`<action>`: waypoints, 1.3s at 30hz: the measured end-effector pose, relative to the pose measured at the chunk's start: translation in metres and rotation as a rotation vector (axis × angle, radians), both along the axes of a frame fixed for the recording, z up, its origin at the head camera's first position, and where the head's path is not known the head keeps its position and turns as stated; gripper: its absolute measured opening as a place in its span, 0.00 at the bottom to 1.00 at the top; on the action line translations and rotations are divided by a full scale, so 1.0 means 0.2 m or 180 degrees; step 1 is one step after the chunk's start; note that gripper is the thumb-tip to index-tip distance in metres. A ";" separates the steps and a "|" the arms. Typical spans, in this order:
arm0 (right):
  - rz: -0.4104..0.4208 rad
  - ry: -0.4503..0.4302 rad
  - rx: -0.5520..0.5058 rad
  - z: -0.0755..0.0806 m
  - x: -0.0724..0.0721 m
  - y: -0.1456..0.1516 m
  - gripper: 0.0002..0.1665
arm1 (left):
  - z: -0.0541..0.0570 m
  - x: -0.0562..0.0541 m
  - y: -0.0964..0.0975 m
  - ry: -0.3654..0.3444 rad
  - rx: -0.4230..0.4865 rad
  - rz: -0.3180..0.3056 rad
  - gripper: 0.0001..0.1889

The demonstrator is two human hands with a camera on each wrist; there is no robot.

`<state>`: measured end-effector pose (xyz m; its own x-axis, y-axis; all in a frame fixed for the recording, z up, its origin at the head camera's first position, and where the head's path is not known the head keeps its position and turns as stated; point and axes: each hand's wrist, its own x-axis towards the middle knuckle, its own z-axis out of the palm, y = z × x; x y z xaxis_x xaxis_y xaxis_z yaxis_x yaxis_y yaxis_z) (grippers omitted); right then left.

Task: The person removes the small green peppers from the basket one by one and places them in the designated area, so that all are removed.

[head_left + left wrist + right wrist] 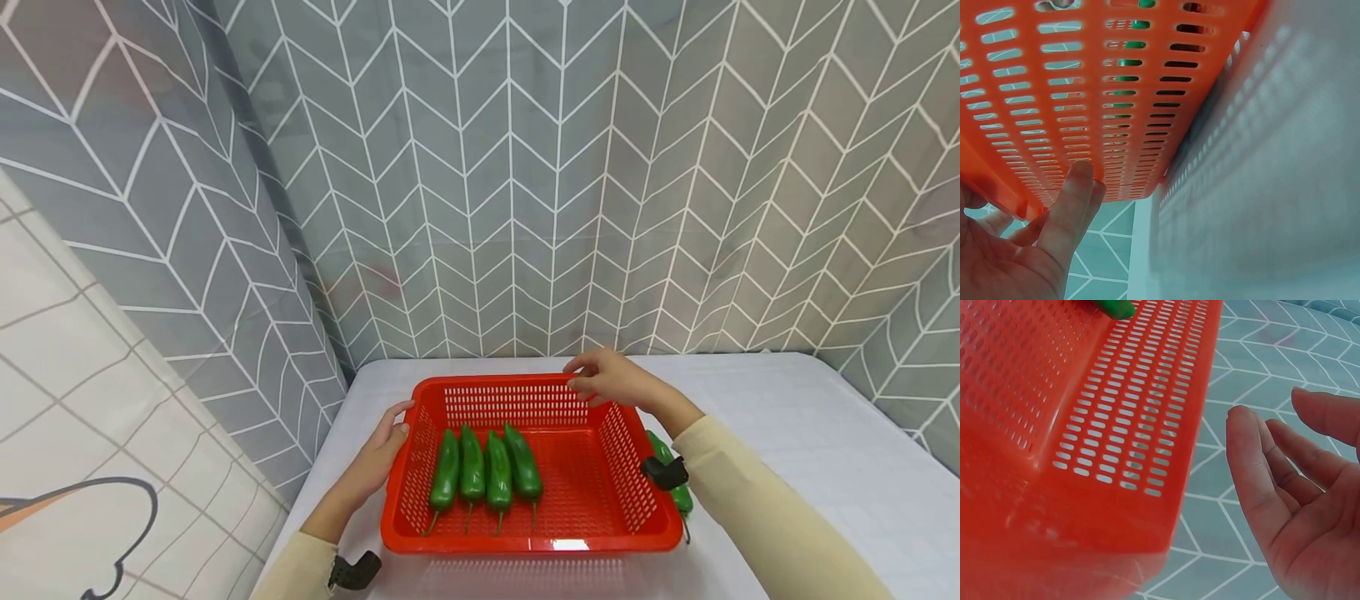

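A red plastic basket with slotted walls stands on the table. Several long green chili peppers lie side by side in its left half, stems toward the front. My left hand is at the basket's left side; in the left wrist view its fairly straight fingers touch the outer wall near the rim. Over the far right corner hovers my right hand, fingers loosely bent; the right wrist view shows nothing between them. Another green chili pepper lies outside the basket's right wall, partly hidden by my right wrist.
A white cloth covers the table. Behind it and along the left hangs a grey curtain with white chevron lines. A white tiled-pattern cloth is at the lower left. Dark wrist straps sit over both cuffs.
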<state>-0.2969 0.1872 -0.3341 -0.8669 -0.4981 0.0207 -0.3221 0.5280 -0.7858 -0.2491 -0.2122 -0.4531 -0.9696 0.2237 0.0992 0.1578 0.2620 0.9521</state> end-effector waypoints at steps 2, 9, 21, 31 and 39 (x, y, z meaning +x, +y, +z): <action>0.0015 -0.0013 -0.0022 -0.01 0.00 -0.01 0.19 | 0.00 0.00 0.00 -0.0009 0.0002 0.0005 0.23; 0.0076 -0.0030 0.0000 -0.03 -0.01 -0.05 0.20 | 0.00 0.00 0.00 -0.0024 -0.0025 -0.0029 0.24; 0.0194 -0.0111 0.0074 -0.13 -0.05 -0.13 0.20 | 0.02 0.03 0.01 -0.0015 -0.0045 0.0016 0.24; 0.0140 -0.0285 0.0044 -0.16 -0.07 -0.19 0.20 | 0.01 0.01 0.00 -0.0004 -0.0043 -0.0070 0.24; 0.0095 -0.0371 0.0187 -0.20 -0.07 -0.25 0.20 | 0.02 0.02 0.00 -0.0021 -0.0073 -0.0027 0.24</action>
